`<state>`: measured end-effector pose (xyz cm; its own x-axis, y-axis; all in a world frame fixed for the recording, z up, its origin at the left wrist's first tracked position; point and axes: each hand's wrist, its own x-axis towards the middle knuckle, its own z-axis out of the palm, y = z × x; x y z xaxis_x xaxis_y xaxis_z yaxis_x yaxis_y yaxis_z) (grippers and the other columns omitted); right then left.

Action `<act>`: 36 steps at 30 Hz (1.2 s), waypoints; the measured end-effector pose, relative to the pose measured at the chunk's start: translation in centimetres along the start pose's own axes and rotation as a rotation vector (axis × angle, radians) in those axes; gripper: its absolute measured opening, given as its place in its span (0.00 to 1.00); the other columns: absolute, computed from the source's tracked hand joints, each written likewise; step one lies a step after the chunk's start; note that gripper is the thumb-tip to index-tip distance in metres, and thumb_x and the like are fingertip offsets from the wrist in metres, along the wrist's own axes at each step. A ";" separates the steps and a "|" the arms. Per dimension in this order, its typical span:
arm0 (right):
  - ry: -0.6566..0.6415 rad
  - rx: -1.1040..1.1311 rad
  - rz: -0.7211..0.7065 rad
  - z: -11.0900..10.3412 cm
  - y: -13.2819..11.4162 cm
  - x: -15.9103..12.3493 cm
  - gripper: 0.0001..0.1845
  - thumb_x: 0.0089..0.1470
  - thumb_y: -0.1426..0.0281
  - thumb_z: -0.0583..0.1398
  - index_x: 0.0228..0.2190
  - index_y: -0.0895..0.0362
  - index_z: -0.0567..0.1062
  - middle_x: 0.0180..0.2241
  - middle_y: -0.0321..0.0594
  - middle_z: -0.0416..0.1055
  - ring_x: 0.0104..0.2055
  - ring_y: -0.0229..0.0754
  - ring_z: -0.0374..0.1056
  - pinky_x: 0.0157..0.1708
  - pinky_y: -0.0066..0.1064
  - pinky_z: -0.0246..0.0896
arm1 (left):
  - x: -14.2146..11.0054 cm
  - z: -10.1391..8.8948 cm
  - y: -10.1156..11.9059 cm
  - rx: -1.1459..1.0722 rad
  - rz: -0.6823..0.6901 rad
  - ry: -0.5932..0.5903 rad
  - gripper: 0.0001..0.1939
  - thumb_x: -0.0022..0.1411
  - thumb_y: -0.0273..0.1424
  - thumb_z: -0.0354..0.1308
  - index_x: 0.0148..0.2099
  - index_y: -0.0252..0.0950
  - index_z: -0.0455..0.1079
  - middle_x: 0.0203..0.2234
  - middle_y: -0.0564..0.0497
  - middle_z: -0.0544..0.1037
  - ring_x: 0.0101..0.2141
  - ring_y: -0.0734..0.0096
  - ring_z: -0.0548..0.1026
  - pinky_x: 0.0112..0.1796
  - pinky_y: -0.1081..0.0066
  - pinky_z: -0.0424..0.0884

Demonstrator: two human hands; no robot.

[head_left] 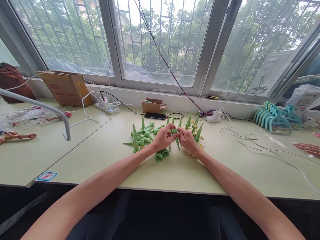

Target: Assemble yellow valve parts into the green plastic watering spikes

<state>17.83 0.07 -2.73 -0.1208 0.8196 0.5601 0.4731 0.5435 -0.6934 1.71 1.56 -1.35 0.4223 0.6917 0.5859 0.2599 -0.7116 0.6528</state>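
Hidden parts: our right hand [187, 138] covers some of the yellow pieces [202, 138], and what lies at its fingertips is too small to make out; another person's hand [308, 149] is cut off near the tabletop's [237, 170] right end.
Held green spike [177, 143]: between our two hands, tip down, well in from the tabletop's front edge; loose green spikes [147, 135] lie to its left.
Left grip: our left hand [163, 137] pinches the spike's collar.
Right grip: fingers curled near the collar; we cannot tell whether they pinch anything.
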 end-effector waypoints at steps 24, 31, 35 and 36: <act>-0.014 0.006 0.026 -0.1 0.0 0.0 0.22 0.66 0.56 0.45 0.23 0.53 0.59 0.14 0.30 0.57 0.17 0.35 0.52 0.20 0.29 0.46 | 0.0 0.1 -0.3 0.017 0.036 0.007 0.13 0.63 0.38 0.57 0.42 0.37 0.60 0.31 0.55 0.68 0.19 0.84 0.62 0.22 0.76 0.62; -0.014 0.006 0.031 0.0 -0.1 0.0 0.22 0.65 0.55 0.45 0.23 0.53 0.58 0.14 0.30 0.56 0.17 0.35 0.52 0.20 0.29 0.47 | 0.0 0.1 -0.2 0.043 0.042 0.010 0.12 0.63 0.38 0.57 0.42 0.37 0.60 0.30 0.55 0.68 0.20 0.82 0.64 0.24 0.76 0.63; -0.016 0.010 0.032 -0.1 -0.2 0.0 0.22 0.65 0.55 0.45 0.23 0.53 0.58 0.14 0.29 0.56 0.17 0.35 0.52 0.20 0.29 0.47 | 0.0 0.0 -0.1 0.049 0.038 0.010 0.12 0.63 0.39 0.56 0.42 0.37 0.60 0.30 0.55 0.68 0.20 0.82 0.64 0.24 0.75 0.63; -0.016 0.011 0.034 -0.1 -0.2 0.0 0.22 0.65 0.55 0.45 0.23 0.53 0.58 0.14 0.29 0.56 0.17 0.35 0.52 0.20 0.29 0.47 | 0.0 0.0 0.0 0.050 0.038 0.010 0.12 0.63 0.39 0.56 0.42 0.37 0.60 0.30 0.55 0.68 0.20 0.81 0.64 0.24 0.75 0.64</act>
<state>17.80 -0.05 -2.58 -0.1190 0.8403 0.5288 0.4676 0.5173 -0.7168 1.74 1.60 -1.39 0.4238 0.6650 0.6150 0.2870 -0.7426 0.6051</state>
